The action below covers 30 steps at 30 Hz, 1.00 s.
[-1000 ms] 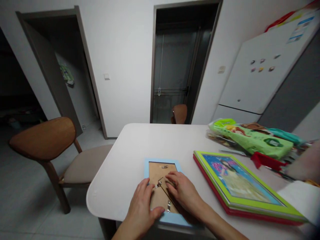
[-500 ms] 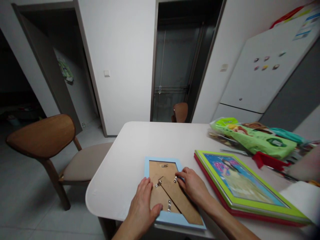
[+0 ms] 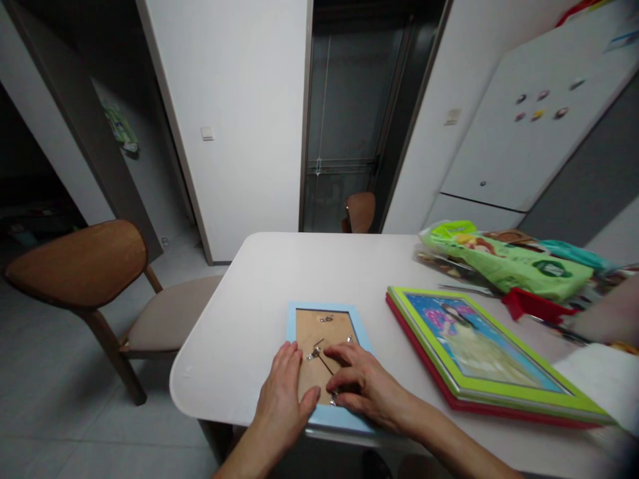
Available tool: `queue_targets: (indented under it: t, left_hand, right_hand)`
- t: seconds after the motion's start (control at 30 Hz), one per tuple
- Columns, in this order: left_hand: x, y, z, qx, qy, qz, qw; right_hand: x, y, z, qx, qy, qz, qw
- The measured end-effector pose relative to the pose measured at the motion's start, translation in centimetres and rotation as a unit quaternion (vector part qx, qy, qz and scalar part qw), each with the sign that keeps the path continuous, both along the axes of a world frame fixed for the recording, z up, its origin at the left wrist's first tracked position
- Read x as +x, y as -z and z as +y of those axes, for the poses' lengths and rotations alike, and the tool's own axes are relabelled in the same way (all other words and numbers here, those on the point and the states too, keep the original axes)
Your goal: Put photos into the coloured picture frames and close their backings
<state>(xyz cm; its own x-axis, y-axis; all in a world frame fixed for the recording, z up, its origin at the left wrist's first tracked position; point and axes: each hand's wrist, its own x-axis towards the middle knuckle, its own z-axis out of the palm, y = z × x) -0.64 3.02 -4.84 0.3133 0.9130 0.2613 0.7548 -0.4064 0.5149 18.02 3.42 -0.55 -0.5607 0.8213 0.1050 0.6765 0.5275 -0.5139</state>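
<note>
A small blue picture frame [image 3: 327,313] lies face down near the front edge of the white table [image 3: 299,266], its brown backing board and small metal clips showing. My left hand [image 3: 285,392] lies flat on the frame's left side, fingers stretched out, thumb on the lower blue edge. My right hand [image 3: 363,384] rests on the backing board at the right, fingers bent down onto a metal clip near the lower edge.
A green-framed picture [image 3: 479,352] lies on a red frame at the right. Behind it are a green packet [image 3: 504,263] and red-handled scissors [image 3: 529,306]. Another person's arm [image 3: 604,319] and white sleeve show at far right. A wooden chair [image 3: 84,266] stands left of the table.
My right hand moved from the clip on the frame's right edge back and down onto the lower middle of the backing board. The camera tilted down slightly. My left hand stayed put.
</note>
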Motion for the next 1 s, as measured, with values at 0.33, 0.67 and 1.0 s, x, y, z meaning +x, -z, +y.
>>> queue_targets:
  t: [0.33, 0.67, 1.0]
  left_hand:
    - [0.0, 0.1, -0.1, 0.001, -0.006, -0.007, 1.0]
    - [0.3, -1.4, 0.2, -0.027, -0.028, -0.143, 0.989]
    - [-2.1, -3.5, 2.9, -0.14, -0.122, -0.458, 0.869]
  right_hand:
    - [-0.4, 2.3, -0.1, 0.072, 0.169, -0.019, 0.983]
    - [-0.5, 0.4, 0.5, 0.069, 0.193, 0.014, 0.979]
    - [-0.3, -1.4, 0.2, 0.104, 0.202, 0.083, 0.97]
